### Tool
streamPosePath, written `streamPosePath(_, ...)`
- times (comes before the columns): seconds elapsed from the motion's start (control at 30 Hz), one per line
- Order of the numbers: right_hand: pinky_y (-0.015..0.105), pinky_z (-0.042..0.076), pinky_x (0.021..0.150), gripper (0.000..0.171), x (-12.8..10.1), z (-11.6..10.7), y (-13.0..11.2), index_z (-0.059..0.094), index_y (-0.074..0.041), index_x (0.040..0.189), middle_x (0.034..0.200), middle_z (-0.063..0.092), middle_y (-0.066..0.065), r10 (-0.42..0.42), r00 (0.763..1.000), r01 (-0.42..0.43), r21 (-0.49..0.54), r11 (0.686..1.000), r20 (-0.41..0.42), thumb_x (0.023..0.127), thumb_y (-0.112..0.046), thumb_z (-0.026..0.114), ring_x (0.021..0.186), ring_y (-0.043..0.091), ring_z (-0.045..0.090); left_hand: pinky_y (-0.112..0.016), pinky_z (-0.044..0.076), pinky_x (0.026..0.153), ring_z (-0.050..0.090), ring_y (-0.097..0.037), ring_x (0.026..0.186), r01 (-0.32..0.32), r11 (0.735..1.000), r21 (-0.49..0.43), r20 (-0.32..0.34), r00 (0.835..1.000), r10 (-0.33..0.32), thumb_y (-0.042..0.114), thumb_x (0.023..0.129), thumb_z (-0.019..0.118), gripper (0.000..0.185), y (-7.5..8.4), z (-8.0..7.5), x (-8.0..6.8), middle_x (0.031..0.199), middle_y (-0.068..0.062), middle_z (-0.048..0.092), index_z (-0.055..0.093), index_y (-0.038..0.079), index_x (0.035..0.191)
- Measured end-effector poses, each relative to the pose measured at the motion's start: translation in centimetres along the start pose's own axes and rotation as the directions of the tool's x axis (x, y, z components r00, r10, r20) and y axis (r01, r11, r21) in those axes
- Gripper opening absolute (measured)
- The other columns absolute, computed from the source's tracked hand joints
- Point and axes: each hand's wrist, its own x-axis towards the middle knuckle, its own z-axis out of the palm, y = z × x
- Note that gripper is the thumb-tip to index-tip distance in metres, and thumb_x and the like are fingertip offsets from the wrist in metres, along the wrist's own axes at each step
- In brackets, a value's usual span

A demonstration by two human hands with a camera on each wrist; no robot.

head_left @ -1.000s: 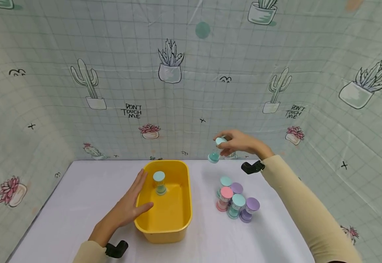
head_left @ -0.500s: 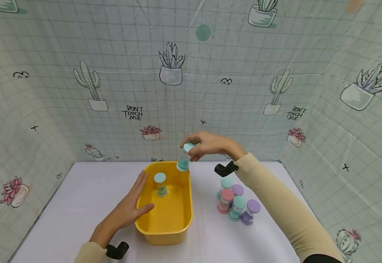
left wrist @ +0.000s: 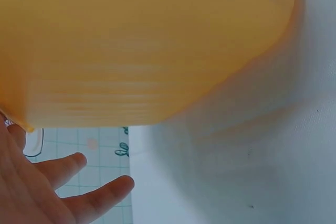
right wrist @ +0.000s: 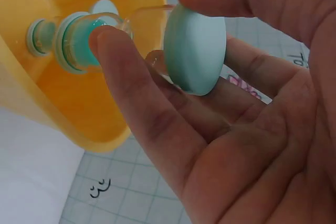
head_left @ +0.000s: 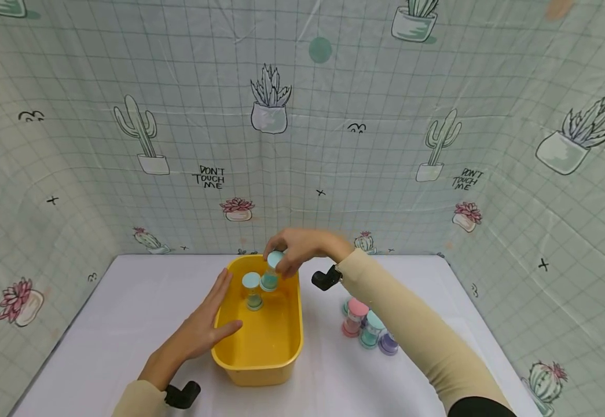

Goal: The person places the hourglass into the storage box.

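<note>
The right hand (head_left: 302, 248) is pinching a small clear sand timer with teal end caps (head_left: 272, 271) by its top cap, holding it upright over the far end of the yellow plastic tub (head_left: 281, 347), beside another teal-capped sand timer (head_left: 252, 291) standing inside. The left hand (head_left: 200, 330), fingers spread flat, is pressing the tub's near-left wall, apparently steadying it on the white surface (head_left: 125, 313).

Staged recording booth: cactus-print cloth backdrop (head_left: 302, 145) around white table (head_left: 125, 313).
</note>
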Motion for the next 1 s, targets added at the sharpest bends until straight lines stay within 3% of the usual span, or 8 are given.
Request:
streamPosePath(0.17, 0.031, 0.064, 0.084, 0.044, 0.9, 0.5, 0.1, 0.066, -0.005, 0.133, 0.122, 0.067, 0.008, 0.005, 1.000, -0.005, -0.004, 1.000, 0.023, 0.089, -0.005, 0.070, 0.096, 0.019, 0.073, -0.074, 0.018, 0.119, 0.011, -0.046, 0.158, -0.003, 1.000, -0.026, 0.007, 1.000, 0.003, 0.052, 0.097, 0.062, 0.098, -0.1, -0.1, -0.1, 0.175, -0.013, -0.004, 0.004, 0.014, 0.167)
streamPosePath(0.5, 0.032, 0.064, 0.078, 0.040, 1.1, 0.8, -0.4, 0.066, -0.003, 0.128, 0.110, 0.068, 0.009, 0.087, 0.996, -0.086, -0.033, 0.996, 0.031, 0.088, -0.006, 0.072, 0.085, 0.021, 0.075, -0.075, 0.020, 0.118, 0.012, -0.047, 0.158, -0.022, 1.000, -0.021, -0.007, 1.000, 0.022, 0.050, 0.098, 0.061, 0.096, -0.1, 0.1, 0.0, 0.175, -0.013, -0.003, 0.005, 0.014, 0.167)
streamPosePath(0.7, 0.029, 0.063, 0.082, 0.041, 2.0, 1.6, -0.1, 0.064, -0.001, 0.130, 0.112, 0.066, 0.007, 0.115, 0.992, -0.111, -0.072, 0.991, 0.058, 0.089, -0.003, 0.071, 0.091, 0.019, 0.071, -0.074, 0.020, 0.118, 0.012, -0.047, 0.157, -0.039, 0.999, -0.024, -0.011, 0.999, 0.039, 0.049, 0.098, 0.062, 0.096, -0.1, -0.1, 0.1, 0.174, -0.014, -0.002, 0.005, 0.014, 0.167)
streamPosePath(0.83, 0.029, 0.063, 0.084, 0.040, 2.7, 2.2, 0.3, 0.068, -0.005, 0.129, 0.117, 0.066, 0.005, 0.139, 0.989, -0.133, -0.096, 0.986, 0.058, 0.089, -0.003, 0.072, 0.095, 0.018, 0.071, -0.074, 0.019, 0.118, 0.011, -0.047, 0.158, -0.039, 0.998, -0.041, -0.009, 0.999, 0.039, 0.049, 0.098, 0.061, 0.096, -0.2, 0.0, 0.0, 0.174, -0.015, -0.003, 0.005, 0.014, 0.167)
streamPosePath(1.0, 0.027, 0.062, 0.080, 0.038, 3.4, 2.9, 0.8, 0.070, -0.009, 0.127, 0.112, 0.064, 0.003, 0.182, 0.983, -0.176, -0.161, 0.971, 0.028, 0.089, -0.004, 0.073, 0.085, 0.017, 0.068, -0.075, 0.019, 0.118, 0.011, -0.047, 0.157, -0.044, 0.998, -0.046, -0.016, 0.999, 0.043, 0.048, 0.098, 0.061, 0.095, -0.3, 0.1, 0.0, 0.174, -0.014, -0.002, 0.005, 0.015, 0.167)
